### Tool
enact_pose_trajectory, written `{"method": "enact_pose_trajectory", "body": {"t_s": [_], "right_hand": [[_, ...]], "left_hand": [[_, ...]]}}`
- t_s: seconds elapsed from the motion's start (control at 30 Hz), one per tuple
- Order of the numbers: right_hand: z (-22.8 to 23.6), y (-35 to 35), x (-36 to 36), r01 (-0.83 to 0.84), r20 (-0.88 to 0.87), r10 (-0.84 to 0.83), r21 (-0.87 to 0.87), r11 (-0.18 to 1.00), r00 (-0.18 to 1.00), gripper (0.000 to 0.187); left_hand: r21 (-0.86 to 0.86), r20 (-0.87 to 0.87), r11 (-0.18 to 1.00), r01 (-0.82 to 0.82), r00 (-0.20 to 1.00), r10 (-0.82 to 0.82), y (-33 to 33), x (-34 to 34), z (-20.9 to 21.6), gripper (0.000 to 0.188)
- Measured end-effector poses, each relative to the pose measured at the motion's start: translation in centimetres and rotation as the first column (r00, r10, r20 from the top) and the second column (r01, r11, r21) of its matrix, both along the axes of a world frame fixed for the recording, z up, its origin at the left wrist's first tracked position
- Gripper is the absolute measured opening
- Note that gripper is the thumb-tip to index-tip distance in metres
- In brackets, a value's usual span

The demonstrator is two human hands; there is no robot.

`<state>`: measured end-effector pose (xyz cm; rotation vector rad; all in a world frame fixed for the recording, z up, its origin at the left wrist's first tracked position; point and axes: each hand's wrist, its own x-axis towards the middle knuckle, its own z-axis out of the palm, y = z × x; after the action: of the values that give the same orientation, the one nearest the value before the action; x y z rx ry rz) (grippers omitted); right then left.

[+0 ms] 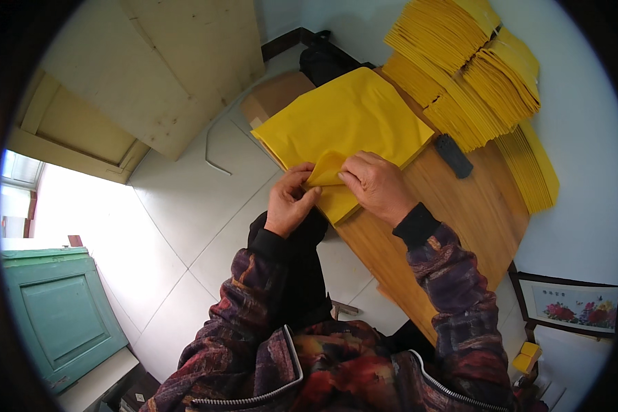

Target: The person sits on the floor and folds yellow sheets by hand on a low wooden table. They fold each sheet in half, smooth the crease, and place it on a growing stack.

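A flat pile of yellow sheets or bags (353, 113), cloth or paper I cannot tell, lies over the far left end of a wooden table (453, 220). At its near edge a corner of the yellow top piece is lifted and folded. My left hand (292, 199) pinches the left side of that corner between thumb and fingers. From the right, my right hand (378, 184) grips the same raised yellow piece, fingers curled and thumb pressed in. Both hands are close together, and the fold hides some of the fingertips.
Bundled stacks of folded yellow pieces (474, 75) stand at the table's far right against the wall. A dark grey block-like object (453, 156) lies beside them. Behind the pile is a cardboard box (275, 96). Large wooden boards (158, 62) lean at the left, above a tiled floor (185, 226).
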<state>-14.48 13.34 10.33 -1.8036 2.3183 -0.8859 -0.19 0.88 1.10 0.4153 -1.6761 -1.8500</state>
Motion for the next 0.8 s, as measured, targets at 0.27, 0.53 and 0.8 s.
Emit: {"method": "enact_pose_trajectory", "body": {"t_s": [0.27,0.53,0.8], "right_hand": [[-1.4,4.1,2.6,-0.016,-0.12,0.016,0.003,1.0,0.993,0.016],[-3.2,3.7,1.9,-0.14,-0.146,0.153,0.094,0.986,0.977,0.011],[-2.4,2.5,0.5,-0.154,0.215,0.118,0.164,0.974,0.97,0.008]], "left_hand": [[-0.059,0.106,0.996,-0.062,0.992,0.068,-0.3,-0.4,-1.5,0.011],[-0.062,0.079,0.996,-0.068,0.994,0.073,-0.2,-0.5,-1.0,0.009],[-0.147,0.057,0.987,-0.07,0.995,0.08,-0.4,-0.5,-1.0,0.01]]}}
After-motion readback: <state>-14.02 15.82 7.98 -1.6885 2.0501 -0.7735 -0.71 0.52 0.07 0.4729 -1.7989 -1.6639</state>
